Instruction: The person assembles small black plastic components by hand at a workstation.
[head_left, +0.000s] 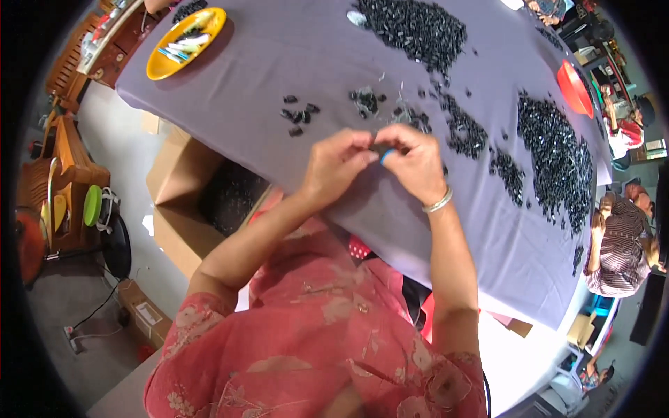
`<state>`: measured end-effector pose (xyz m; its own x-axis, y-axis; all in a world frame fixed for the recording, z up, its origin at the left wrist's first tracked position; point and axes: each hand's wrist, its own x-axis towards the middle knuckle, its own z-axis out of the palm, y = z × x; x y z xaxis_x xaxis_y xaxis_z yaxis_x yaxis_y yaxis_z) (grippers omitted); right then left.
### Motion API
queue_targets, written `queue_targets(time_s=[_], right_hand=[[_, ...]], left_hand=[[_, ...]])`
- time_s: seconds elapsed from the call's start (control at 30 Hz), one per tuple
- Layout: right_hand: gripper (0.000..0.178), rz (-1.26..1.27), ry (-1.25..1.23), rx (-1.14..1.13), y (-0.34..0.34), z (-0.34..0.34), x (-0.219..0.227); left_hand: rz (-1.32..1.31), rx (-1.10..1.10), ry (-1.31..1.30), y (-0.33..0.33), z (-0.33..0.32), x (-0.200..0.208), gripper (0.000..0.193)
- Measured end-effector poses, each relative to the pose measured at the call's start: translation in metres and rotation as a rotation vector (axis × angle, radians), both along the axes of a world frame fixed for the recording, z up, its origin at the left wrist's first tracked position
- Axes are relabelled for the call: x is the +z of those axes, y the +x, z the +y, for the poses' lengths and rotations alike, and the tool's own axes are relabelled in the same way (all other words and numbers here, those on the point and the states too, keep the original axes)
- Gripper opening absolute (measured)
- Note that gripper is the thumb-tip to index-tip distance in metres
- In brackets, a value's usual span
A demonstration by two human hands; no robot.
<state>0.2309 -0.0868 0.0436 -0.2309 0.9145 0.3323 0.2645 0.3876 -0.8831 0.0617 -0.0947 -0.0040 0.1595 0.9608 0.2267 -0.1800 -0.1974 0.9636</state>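
Above the near part of the table, my left hand (333, 166) and my right hand (417, 161) meet, fingertips pinched together. Between them is a small black piece (380, 148), mostly hidden by the fingers. A narrow blue thing (387, 155) shows at my right thumb; whether it is a band or part of a tool I cannot tell. Just beyond the hands lie a small group of loose black pieces (298, 113), another little cluster (364, 102), and pieces mixed with thin pale scraps (411, 115).
Grey cloth covers the table (272, 63). Large heaps of black pieces lie at the back (414, 31) and right (557, 157). A yellow tray (162, 67) holds pale tools; a red bowl (575, 89) stands far right. An open cardboard box (174, 167) is left. Other people sit right.
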Motion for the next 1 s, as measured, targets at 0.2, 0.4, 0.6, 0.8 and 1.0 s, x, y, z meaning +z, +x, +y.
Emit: queue_targets(time_s=[0.2, 0.4, 0.6, 0.8, 1.0], right_hand=[[0.004, 0.128, 0.103, -0.419, 0.036, 0.015, -0.004], [0.020, -0.197, 0.145, -0.277, 0.025, 0.009, -0.012], [0.023, -0.529, 0.213, -0.192, 0.005, 0.012, -0.006], [0.013, -0.664, 0.217, -0.136, 0.003, 0.025, -0.009], [0.013, -0.618, 0.213, -0.147, -0.001, 0.021, -0.011]], left_hand=[[0.013, 0.147, 0.086, -0.007, 0.003, 0.005, 0.014], [0.112, 0.166, 0.113, -0.015, 0.007, -0.002, 0.015], [0.186, 0.141, 0.085, -0.014, 0.002, 0.008, 0.012], [0.206, 0.136, 0.120, -0.015, 0.009, 0.006, 0.014], [0.254, 0.127, 0.128, -0.015, 0.008, 0.005, 0.013]])
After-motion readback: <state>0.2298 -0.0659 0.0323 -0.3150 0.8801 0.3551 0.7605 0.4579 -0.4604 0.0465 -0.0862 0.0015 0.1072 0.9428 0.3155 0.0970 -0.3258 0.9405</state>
